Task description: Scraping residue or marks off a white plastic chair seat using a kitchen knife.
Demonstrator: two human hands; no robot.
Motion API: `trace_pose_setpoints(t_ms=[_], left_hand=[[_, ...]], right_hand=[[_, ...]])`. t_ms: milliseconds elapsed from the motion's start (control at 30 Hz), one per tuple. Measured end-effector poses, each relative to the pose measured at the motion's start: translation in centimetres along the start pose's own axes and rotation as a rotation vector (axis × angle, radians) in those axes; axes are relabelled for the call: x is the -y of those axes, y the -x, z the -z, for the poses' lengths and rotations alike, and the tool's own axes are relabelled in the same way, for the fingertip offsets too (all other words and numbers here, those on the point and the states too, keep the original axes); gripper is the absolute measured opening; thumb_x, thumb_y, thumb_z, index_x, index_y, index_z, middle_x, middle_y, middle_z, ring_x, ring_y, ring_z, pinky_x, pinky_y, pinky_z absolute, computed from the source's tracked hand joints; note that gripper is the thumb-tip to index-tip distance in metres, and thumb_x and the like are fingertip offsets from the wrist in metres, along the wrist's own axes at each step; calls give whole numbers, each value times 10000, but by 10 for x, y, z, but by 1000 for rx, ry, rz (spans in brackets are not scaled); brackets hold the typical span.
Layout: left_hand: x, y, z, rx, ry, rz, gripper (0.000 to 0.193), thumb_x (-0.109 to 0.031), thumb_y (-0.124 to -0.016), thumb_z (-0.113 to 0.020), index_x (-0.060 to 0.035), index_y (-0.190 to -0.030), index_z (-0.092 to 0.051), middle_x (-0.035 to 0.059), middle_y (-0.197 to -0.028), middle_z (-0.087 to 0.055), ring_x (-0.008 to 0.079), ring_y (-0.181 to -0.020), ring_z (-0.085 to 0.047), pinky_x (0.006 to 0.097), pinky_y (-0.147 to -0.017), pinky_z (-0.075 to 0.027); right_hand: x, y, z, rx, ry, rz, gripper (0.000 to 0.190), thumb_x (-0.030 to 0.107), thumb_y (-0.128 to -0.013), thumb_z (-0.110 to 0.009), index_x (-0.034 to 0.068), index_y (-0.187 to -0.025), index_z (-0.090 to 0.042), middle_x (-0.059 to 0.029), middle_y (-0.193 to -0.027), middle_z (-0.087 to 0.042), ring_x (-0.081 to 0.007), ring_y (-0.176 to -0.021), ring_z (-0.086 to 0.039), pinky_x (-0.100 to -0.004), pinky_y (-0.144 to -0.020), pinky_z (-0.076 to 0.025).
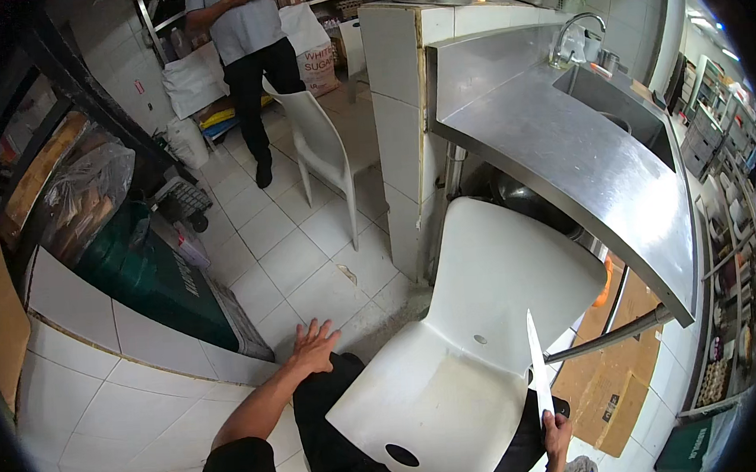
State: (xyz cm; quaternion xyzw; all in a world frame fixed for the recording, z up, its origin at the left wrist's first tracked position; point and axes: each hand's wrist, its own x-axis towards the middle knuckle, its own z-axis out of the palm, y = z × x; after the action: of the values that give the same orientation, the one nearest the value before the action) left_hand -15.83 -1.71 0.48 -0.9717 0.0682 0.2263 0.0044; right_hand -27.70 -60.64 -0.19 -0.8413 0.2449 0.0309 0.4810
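Observation:
A kitchen knife (539,362) points upward in my right hand (557,436), its long pale blade passing in front of the white chair's backrest edge. My left hand (315,347) is empty, fingers spread, over my left knee in black trousers. Between my legs stands a white plastic chair (420,395), its seat facing up and its backrest (516,273) on the far side. A brownish stain marks the seat, and a dark oval hole lies near its front edge. The knife's handle is mostly hidden by my fingers.
A stainless steel counter (560,134) with a sink (643,113) curves along the right. Flattened cardboard (603,410) covers floor below it. Ahead, a person (253,55) stands behind another white chair (320,136). At left, a green crate (160,282) sits behind a low tiled wall (77,313).

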Motion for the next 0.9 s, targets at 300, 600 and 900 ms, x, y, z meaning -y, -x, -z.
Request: trace_pose_setpoints(t_ms=[300,600,900], left_hand=[[15,-74,-33,-656,-245,40,616,-211,-729,-730,-89,-1312,-573,152,-1528,-388,388,-1461,-261,672,-1124,-222],[-156,-49,1,-129,327,-713,632,-504,-868,-674,-129,-1365,-569,133,-1489,-477,282,-1384,-432,540,-1139,-290],[-84,-146,31,-103,-10,91,498,-395,-978,-534,-107,-1383,-573,138,-1549,-415,372,-1470,-280,633,-1162,-202]], right_hand=[[-10,0,0,-51,71,49,487,428,-921,-659,21,-684,-536,38,-628,-458,-87,-611,-403,-313,-525,-307],[-17,9,0,-30,111,-55,472,413,-911,-664,22,-671,-552,36,-594,-464,-88,-575,-415,-316,-504,-331],[-40,-18,-3,-76,182,60,511,450,-904,-640,-14,-704,-557,-72,-600,-501,-136,-608,-442,-374,-542,-368]])
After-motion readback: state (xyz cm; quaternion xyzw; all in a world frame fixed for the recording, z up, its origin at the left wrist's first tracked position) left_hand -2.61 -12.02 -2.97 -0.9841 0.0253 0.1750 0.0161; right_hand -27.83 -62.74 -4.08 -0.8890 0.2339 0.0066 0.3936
